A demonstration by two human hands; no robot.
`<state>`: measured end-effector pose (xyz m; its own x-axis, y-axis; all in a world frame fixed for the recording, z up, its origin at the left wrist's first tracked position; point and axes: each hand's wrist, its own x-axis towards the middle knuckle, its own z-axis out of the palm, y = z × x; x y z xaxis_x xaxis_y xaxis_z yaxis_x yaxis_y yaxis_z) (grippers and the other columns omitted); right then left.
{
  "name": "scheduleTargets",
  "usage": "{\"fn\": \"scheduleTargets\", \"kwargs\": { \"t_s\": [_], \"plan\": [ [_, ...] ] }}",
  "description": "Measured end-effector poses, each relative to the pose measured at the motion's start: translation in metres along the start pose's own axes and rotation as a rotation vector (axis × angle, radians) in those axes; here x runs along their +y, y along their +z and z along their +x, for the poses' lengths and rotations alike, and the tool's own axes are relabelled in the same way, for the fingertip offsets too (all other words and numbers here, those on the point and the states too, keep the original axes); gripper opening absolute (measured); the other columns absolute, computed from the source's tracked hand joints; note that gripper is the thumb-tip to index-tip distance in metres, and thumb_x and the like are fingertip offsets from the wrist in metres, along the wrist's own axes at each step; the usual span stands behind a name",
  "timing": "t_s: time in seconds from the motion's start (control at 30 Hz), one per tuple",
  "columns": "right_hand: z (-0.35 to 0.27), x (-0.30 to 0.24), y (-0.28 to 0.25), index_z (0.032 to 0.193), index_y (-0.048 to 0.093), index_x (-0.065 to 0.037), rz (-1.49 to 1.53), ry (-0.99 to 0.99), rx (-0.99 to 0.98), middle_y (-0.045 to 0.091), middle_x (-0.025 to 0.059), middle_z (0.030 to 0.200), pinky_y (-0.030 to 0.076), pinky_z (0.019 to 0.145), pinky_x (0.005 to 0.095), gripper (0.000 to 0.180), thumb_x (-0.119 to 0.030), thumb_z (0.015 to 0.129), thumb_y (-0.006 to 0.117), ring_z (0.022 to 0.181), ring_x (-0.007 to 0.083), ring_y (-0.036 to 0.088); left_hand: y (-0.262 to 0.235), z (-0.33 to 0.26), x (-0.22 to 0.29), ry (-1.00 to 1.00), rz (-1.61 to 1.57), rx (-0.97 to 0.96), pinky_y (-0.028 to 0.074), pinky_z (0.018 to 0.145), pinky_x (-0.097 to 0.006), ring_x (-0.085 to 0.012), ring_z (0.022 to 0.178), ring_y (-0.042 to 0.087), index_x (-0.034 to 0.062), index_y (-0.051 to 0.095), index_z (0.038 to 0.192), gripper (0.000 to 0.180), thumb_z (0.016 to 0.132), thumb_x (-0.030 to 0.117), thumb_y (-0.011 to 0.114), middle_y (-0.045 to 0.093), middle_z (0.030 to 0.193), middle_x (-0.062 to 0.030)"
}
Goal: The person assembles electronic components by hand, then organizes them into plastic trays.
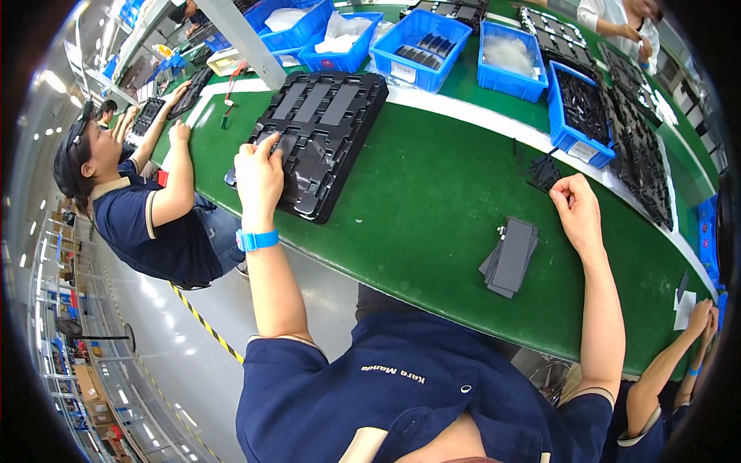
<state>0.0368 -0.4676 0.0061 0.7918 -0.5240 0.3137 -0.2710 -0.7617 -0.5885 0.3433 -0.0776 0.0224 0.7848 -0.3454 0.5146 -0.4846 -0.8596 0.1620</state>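
My left hand, with a blue wristband, rests on the near corner of a black moulded tray that lies on the green table; its fingers press on a flat dark part in one of the tray's slots. My right hand is over the table to the right, its fingers pinched together beside a small heap of little black pieces. What the fingertips hold is too small to see. A stack of flat dark grey plates lies between my arms, nearer the right hand.
Blue bins with parts and plastic bags line the table's far side, and more black trays stand at the right. One person works at my left, another person's hands show at the lower right, a third at the top right.
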Motion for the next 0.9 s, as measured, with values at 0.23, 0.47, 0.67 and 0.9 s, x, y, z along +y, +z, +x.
{"fn": "scheduleTargets", "kwargs": {
  "t_s": [0.23, 0.47, 0.67, 0.9],
  "plan": [
    [0.001, -0.001, 0.001, 0.081, 0.058, -0.002, 0.014, -0.008, 0.005, 0.052, 0.0069, 0.078, 0.044, 0.063, 0.031, 0.008, -0.004, 0.08, 0.065, 0.065, 0.0182, 0.053, -0.016, 0.005, 0.013, 0.055, 0.015, 0.065, 0.046, 0.08, -0.04, -0.031, 0.088, 0.054, 0.0109, 0.064, 0.115, 0.034, 0.082, 0.018, 0.069, 0.056, 0.091, -0.0139],
    [0.002, 0.007, 0.003, 0.082, 0.058, 0.0, 0.185, 0.031, 0.072, 0.049, 0.0019, 0.075, 0.04, 0.06, 0.0251, 0.006, -0.002, 0.083, 0.064, 0.063, 0.0108, 0.045, -0.044, -0.027, 0.191, 0.568, -0.586, -0.363, 0.052, 0.073, -0.039, -0.0296, 0.085, 0.065, 0.0129, 0.062, 0.114, 0.037, 0.08, 0.026, 0.069, 0.067, 0.097, -0.013],
    [-0.003, 0.009, 0.002, 0.084, 0.057, -0.001, 0.318, 0.006, 0.137, 0.049, 0.0009, 0.079, 0.039, 0.063, 0.0229, 0.005, -0.001, 0.085, 0.061, 0.069, 0.0087, 0.045, -0.026, -0.06, 0.25, 0.868, -0.501, -0.671, 0.05, 0.054, -0.042, -0.0331, 0.06, 0.065, 0.0141, 0.051, 0.126, 0.064, 0.079, 0.056, 0.064, 0.064, 0.063, -0.014],
    [-0.003, -0.005, 0.005, 0.086, 0.056, -0.002, 0.463, 0.123, 0.054, 0.05, -0.001, 0.08, 0.041, 0.064, 0.0216, 0.005, -0.003, 0.088, 0.06, 0.07, 0.0061, 0.047, -0.012, -0.063, 0.245, 0.629, -0.825, -1.004, 0.046, 0.055, -0.035, -0.0238, 0.056, 0.061, 0.0104, 0.033, 0.142, 0.076, 0.08, 0.029, 0.074, 0.061, 0.062, -0.0058]
  ]
}}
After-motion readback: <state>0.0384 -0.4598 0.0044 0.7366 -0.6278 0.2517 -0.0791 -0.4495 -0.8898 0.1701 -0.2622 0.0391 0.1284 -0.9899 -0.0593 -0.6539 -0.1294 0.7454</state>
